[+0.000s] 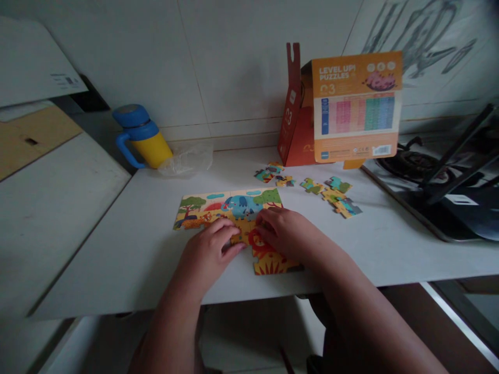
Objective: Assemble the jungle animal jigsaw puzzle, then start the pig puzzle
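Note:
A partly joined jigsaw puzzle (237, 206) lies flat on the white counter, with a blue elephant, green trees and a red-maned lion. At its lower left edge, the thumb and fingers of my left hand (208, 249) close on a puzzle piece (235, 240), mostly covered by the fingers. My right hand (286, 231) rests on the right side of the puzzle, its fingers curled down against the pieces near the lion (259, 241). What lies under that palm is hidden.
Behind the puzzle lie loose pieces (286, 181) and a small joined group (337, 199). An orange puzzle box (356, 106) stands open against the wall. A blue-and-yellow flask (146, 140) and clear plastic bag (189, 161) are back left; a gas stove (424, 192) is right.

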The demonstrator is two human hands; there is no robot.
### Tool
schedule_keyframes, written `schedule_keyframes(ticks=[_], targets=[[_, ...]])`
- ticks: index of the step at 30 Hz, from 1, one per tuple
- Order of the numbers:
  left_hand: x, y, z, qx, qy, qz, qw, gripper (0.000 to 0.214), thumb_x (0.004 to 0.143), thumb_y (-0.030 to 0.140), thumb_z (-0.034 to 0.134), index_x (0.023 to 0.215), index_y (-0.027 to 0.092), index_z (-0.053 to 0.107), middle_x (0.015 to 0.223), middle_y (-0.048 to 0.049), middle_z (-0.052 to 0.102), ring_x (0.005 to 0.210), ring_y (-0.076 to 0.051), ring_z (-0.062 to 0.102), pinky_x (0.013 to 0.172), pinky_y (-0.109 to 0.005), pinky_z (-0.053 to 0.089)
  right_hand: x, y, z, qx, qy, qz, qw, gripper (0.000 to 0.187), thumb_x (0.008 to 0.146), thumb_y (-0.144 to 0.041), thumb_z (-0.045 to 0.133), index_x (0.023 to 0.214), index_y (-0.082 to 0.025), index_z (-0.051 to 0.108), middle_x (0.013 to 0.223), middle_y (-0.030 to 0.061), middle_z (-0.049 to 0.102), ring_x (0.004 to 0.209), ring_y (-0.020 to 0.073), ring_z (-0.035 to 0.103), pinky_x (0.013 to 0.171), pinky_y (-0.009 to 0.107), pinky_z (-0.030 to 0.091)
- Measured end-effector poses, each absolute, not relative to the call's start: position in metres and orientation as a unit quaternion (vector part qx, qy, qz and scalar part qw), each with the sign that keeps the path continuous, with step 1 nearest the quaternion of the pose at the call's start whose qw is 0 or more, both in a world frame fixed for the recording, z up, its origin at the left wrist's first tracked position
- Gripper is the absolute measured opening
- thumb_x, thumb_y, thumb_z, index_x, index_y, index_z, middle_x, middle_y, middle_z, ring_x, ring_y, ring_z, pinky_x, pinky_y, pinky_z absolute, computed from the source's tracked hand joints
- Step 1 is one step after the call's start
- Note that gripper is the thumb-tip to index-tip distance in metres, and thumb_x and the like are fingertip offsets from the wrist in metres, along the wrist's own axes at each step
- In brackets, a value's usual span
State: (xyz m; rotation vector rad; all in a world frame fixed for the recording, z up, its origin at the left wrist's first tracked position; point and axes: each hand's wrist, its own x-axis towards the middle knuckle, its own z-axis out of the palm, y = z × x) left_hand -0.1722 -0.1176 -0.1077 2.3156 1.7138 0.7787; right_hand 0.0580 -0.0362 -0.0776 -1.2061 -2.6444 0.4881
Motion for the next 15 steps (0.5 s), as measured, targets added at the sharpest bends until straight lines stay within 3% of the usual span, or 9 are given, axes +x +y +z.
schedule_keyframes(ticks=[5,11,15], targets=[[-0.172,-0.117,-0.107,0.773,0.577,0.252,0.079,0.015,0.094,0.024,0.079,0.108,0.023,0.072,0.123,-0.0047,0.072,0.104,-0.022,0.074,0.089,-0.037,0.063,0.059,-0.038,-0.073,-0.429,-0.882,0.165,0.104,0.016,0.103,-0.028,0.058,0.109,-0.022,0.072,0.103,0.0067,0.077,0.083,0.0186,0.068,0.07,0.028,0.04],[-0.176,-0.117,-0.11,0.779,0.56,0.268,0.09,0.011,0.096,0.025,0.077,0.106,0.023,0.072,0.12,-0.0054,0.071,0.102,-0.021,0.073,0.084,-0.035,0.063,0.093,-0.036,-0.056,-0.555,-0.821,0.096,0.094,0.025,0.103,-0.035,0.055,0.119,-0.023,0.069,0.105,0.0084,0.078,0.082,0.022,0.069,0.069,0.031,0.041],[-0.178,-0.116,-0.112,0.778,0.556,0.275,0.096,0.01,0.098,0.027,0.075,0.108,0.025,0.073,0.123,-0.0053,0.071,0.105,-0.021,0.073,0.087,-0.035,0.063,0.146,-0.028,-0.065,-0.645,-0.763,-0.004,0.044,0.042,0.099,-0.045,0.057,0.131,-0.017,0.063,0.111,0.0174,0.075,0.093,0.0314,0.071,0.077,0.039,0.047]])
